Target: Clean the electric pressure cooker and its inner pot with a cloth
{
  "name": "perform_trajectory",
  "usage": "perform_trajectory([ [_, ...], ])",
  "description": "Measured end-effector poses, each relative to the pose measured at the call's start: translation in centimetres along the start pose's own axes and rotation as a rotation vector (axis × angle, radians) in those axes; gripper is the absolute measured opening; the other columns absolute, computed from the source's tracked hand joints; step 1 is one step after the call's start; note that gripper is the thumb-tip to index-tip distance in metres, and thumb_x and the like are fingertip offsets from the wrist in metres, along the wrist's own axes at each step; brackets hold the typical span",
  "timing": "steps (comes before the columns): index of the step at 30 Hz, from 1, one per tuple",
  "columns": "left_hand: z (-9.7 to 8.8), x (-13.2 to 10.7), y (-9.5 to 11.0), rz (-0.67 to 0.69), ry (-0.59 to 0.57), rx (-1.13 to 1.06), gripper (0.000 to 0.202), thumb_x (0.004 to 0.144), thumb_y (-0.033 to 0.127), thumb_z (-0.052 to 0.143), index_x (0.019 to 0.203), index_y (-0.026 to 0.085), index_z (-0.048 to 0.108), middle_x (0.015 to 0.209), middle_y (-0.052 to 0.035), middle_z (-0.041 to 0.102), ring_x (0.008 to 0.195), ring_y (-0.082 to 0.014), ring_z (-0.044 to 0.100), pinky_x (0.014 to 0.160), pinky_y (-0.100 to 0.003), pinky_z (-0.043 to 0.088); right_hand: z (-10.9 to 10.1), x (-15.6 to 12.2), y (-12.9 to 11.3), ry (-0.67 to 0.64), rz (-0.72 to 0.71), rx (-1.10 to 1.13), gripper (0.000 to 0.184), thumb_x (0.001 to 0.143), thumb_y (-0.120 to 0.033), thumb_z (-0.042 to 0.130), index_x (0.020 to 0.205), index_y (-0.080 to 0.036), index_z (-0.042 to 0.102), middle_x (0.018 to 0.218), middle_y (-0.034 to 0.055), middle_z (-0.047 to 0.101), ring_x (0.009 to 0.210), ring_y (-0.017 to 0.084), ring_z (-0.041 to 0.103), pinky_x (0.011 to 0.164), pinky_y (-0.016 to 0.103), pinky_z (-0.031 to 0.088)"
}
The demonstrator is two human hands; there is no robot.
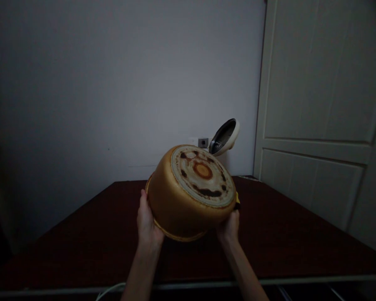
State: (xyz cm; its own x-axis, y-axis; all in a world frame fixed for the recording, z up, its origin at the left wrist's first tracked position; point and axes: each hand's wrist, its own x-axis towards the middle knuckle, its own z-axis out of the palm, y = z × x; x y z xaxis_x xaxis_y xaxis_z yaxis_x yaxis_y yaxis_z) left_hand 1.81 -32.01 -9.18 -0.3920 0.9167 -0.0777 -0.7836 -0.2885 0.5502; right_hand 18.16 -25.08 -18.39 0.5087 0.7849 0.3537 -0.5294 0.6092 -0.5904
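I hold a golden-yellow inner cooking pot (188, 196) in the air above a dark red table (90, 234). It is tilted so its stained, scorched bottom faces me. My left hand (148, 221) grips its rim on the left side. My right hand (228, 225) grips the rim on the lower right, fingers hidden behind the pot. Behind the pot, a rice cooker's raised lid (224, 136) shows, cream outside and dark metal inside; the cooker's body is hidden by the pot.
A wall socket (203, 142) sits on the grey wall behind the cooker. A white panelled door (319, 117) stands at the right. A white cable (109, 290) lies by the table's near edge. The room is dim.
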Motion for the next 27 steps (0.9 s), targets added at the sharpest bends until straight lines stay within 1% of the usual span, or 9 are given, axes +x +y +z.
perform_trajectory([
  [3,0.3,-0.5,-0.9,0.07,0.053,0.0,0.032,0.09,0.036,0.046,0.112,0.021,0.065,0.094,-0.0033,0.072,0.083,-0.0168,0.068,0.079,-0.029,0.054,-0.6,-4.2,0.3,0.097,-0.005,-0.079,0.034,0.082,-0.035,0.052,0.112,-0.023,0.061,0.101,0.0033,0.07,0.092,0.018,0.065,0.082,0.032,0.053],
  [6,0.6,-0.7,-1.9,0.079,0.087,0.006,0.035,0.089,0.039,0.047,0.116,0.023,0.062,0.104,-0.0027,0.071,0.088,-0.0174,0.067,0.077,-0.029,0.054,-1.3,-7.6,1.1,0.104,-0.112,-0.34,0.039,0.086,-0.038,0.05,0.121,-0.024,0.056,0.121,0.0074,0.062,0.113,0.025,0.057,0.09,0.04,0.05],
  [8,0.9,-0.7,-2.4,0.09,0.104,0.017,0.038,0.089,0.042,0.046,0.118,0.022,0.061,0.106,-0.0036,0.07,0.09,-0.0185,0.067,0.075,-0.029,0.055,-1.5,-8.7,1.6,0.038,-0.344,-0.528,0.036,0.083,-0.033,0.056,0.118,-0.024,0.059,0.133,0.0087,0.053,0.124,0.03,0.048,0.097,0.047,0.045],
  [10,1.1,-0.7,-2.8,0.12,0.096,0.031,0.041,0.089,0.043,0.044,0.119,0.021,0.06,0.105,-0.0049,0.07,0.089,-0.0189,0.067,0.074,-0.029,0.054,-1.6,-8.9,1.8,-0.108,-0.686,-0.663,0.036,0.08,-0.021,0.06,0.115,-0.026,0.062,0.138,0.0068,0.048,0.13,0.032,0.038,0.099,0.052,0.041],
  [12,1.4,-0.8,-2.9,0.171,0.067,0.06,0.042,0.089,0.044,0.043,0.116,0.018,0.062,0.104,-0.0067,0.07,0.087,-0.0187,0.068,0.073,-0.028,0.054,-1.2,-8.4,1.4,-0.271,-1.003,-0.77,0.044,0.077,-0.01,0.057,0.117,-0.029,0.061,0.134,0.0037,0.052,0.133,0.031,0.034,0.101,0.052,0.04],
  [16,1.5,-1.0,-2.9,0.267,-0.007,0.177,0.042,0.086,0.047,0.047,0.101,0.013,0.067,0.095,-0.0095,0.071,0.075,-0.0172,0.068,0.069,-0.026,0.052,0.3,-6.9,-1.1,-0.468,-1.295,-0.96,0.053,0.077,-0.006,0.046,0.122,-0.03,0.059,0.112,-0.0016,0.068,0.133,0.02,0.036,0.113,0.043,0.021],
  [20,0.7,-0.9,-3.1,0.301,-0.133,0.346,0.048,0.08,0.055,0.052,0.084,0.01,0.068,0.078,-0.0089,0.07,0.064,-0.0163,0.064,0.061,-0.025,0.05,3.0,-5.6,-5.4,-0.589,-1.341,-1.027,0.045,0.08,-0.017,0.048,0.122,-0.027,0.059,0.115,-0.0011,0.066,0.128,0.021,0.043,0.112,0.041,0.017],
  [23,-0.3,-0.7,-3.3,0.338,-0.23,0.509,0.052,0.076,0.061,0.054,0.072,0.01,0.066,0.063,-0.0058,0.065,0.055,-0.0141,0.057,0.052,-0.022,0.044,5.6,-3.9,-9.0,-0.71,-1.175,-1.14,0.039,0.081,-0.021,0.053,0.118,-0.027,0.061,0.123,0.0001,0.062,0.124,0.026,0.046,0.106,0.046,0.024],
  [27,-1.2,-0.9,-3.2,0.41,-0.348,0.687,0.048,0.073,0.059,0.059,0.066,0.012,0.066,0.058,-0.0035,0.061,0.054,-0.0133,0.052,0.048,-0.02,0.04,8.9,0.6,-11.9,-0.84,-0.879,-1.216,0.03,0.085,-0.028,0.052,0.111,-0.027,0.065,0.117,0.0026,0.065,0.113,0.025,0.053,0.097,0.045,0.035],
])
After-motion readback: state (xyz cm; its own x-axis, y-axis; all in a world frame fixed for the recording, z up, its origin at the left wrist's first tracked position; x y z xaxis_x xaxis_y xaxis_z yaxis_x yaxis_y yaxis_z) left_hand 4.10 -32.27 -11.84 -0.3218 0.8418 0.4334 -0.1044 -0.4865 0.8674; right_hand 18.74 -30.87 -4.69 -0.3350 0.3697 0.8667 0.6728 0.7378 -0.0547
